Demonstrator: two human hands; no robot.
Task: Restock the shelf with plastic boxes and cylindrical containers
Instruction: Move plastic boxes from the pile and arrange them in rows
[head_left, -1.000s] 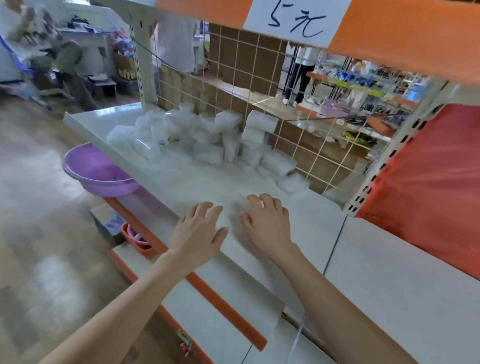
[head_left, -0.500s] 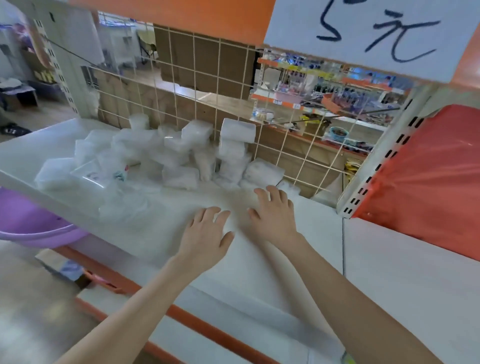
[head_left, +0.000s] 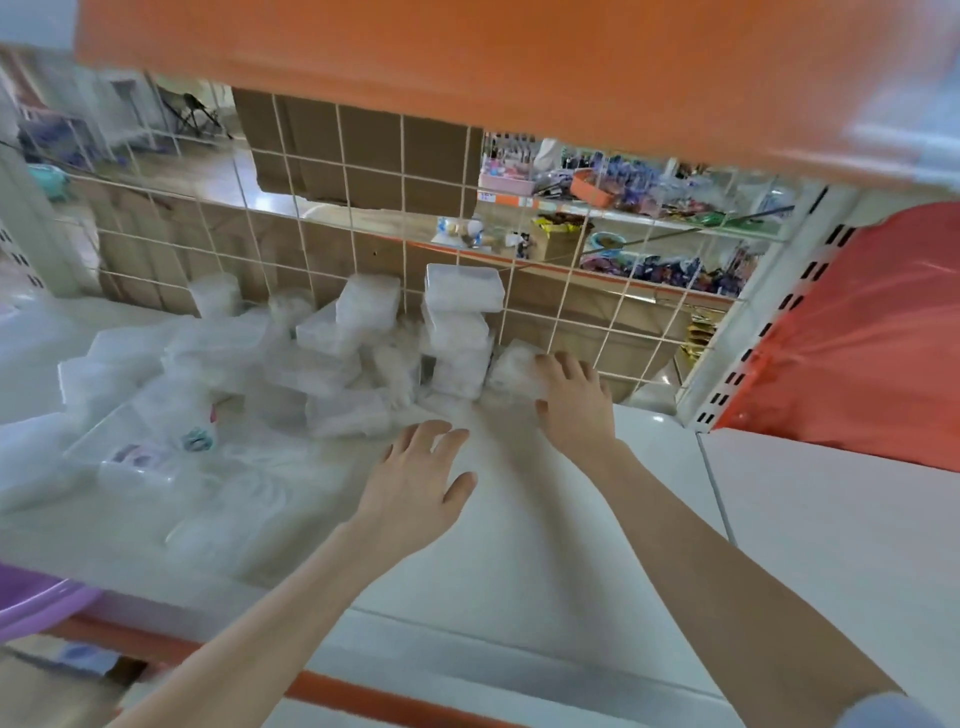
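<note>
1. Covering the top of a small clear box, the fingers of the right hand are slightly bent, and the thumb sits at the near side of the box. Whether the grip is already closed I cannot tell, because the picture is blurred there.
2. This box lies on the shelf, with the grid just past the fingertips and a stack of such boxes just beside the thumb side.
3. The left hand is palm down with fingers spread wide and holds nothing. A loose pile of boxes lies beyond its fingertips, toward the little finger.
4. The box seems light, thin-walled and stiff, with a smooth surface that may slip. I think a hard squeeze can crack it or pop the lid.
5. The best hold is probably across the narrow width, with fingers on the far wall and thumb on the near wall, below the lid.
6. The stack looks unsteady, so a small push from the knuckles may topple it.
</note>
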